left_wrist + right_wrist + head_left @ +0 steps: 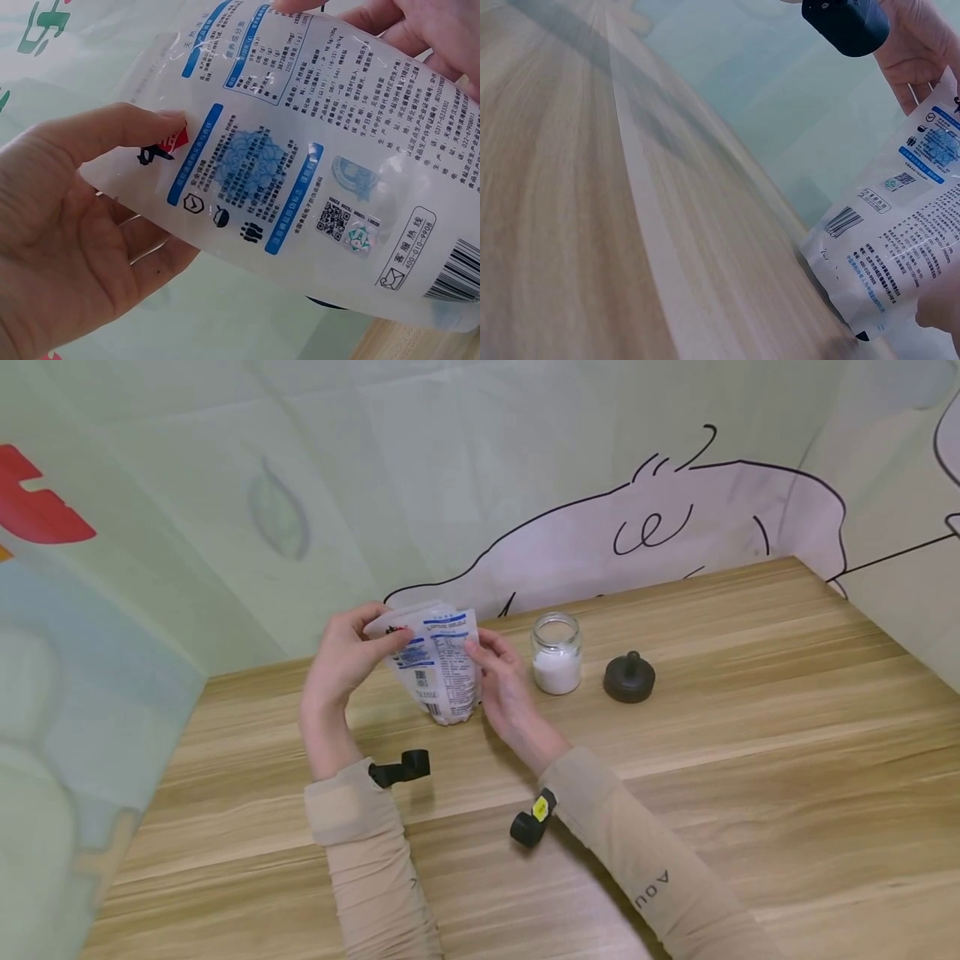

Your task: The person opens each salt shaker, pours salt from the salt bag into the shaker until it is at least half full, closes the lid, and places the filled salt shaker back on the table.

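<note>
A white plastic bag (442,668) with blue and black print and a barcode stands upright between both hands, its lower end close over the wooden table. My left hand (341,656) pinches its upper left edge, thumb on the printed face and fingers behind, as the left wrist view shows with the bag (285,165) filling the frame. My right hand (506,685) grips the bag's right side, thumb on the front. To the right of that hand stands an open glass jar (557,656) partly filled with white powder. A dark round lid (629,678) with a knob lies beside the jar.
The wooden table (750,693) reaches back to a pale printed cloth (450,485) hanging behind it. A black camera mount sits on each wrist, the left mount (401,767) and the right mount (532,818), both below the bag.
</note>
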{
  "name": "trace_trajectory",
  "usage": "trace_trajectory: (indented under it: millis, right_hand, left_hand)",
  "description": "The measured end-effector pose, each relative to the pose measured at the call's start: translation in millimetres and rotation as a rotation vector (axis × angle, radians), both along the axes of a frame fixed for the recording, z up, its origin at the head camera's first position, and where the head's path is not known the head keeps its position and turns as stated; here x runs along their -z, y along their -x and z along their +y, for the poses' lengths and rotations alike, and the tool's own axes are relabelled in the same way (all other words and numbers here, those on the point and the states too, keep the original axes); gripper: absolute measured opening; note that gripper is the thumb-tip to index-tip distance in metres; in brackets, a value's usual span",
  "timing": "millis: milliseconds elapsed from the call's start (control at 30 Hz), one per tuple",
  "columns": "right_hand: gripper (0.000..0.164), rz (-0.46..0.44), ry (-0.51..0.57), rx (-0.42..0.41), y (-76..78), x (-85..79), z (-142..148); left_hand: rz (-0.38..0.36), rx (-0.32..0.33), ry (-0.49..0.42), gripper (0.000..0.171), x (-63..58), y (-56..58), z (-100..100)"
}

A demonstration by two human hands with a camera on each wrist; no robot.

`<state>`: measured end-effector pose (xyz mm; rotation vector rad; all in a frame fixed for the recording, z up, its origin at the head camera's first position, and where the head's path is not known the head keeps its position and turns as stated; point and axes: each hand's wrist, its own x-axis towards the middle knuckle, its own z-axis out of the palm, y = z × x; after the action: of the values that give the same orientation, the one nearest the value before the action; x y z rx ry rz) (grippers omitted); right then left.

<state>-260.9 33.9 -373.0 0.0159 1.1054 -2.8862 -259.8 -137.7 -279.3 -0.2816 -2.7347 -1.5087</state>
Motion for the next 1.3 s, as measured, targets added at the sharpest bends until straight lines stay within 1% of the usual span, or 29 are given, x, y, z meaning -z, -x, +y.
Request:
trace_trajectory:
  millis: [300,800,1000,1167,1300]
  right_hand:
    - [0.024,0.021,-0.003,-0.011,0.0,-0.1,0]
    - [0.021,0.038,-0.001,-0.01,-0.4,-0.3,1]
    - [0.021,0.052,-0.007,0.009,-0.8,-5.6,1]
    - [0.022,0.076,-0.037,0.026,-1.7,-8.9,1]
    - [0.023,0.086,-0.059,0.055,-2.9,-8.9,0]
  left_hand:
    - [0.039,-0.003,-0.009,0.028,-1.7,-1.6,-1]
    - [0.045,-0.014,-0.002,0.029,-5.1,-3.1,0]
    - [0.053,-0.024,-0.023,0.028,-9.3,-4.5,0]
    - [0.088,-0.023,-0.035,0.027,-10.4,-5.8,0]
    - [0.133,-0.023,-0.068,0.022,-7.0,-5.3,1]
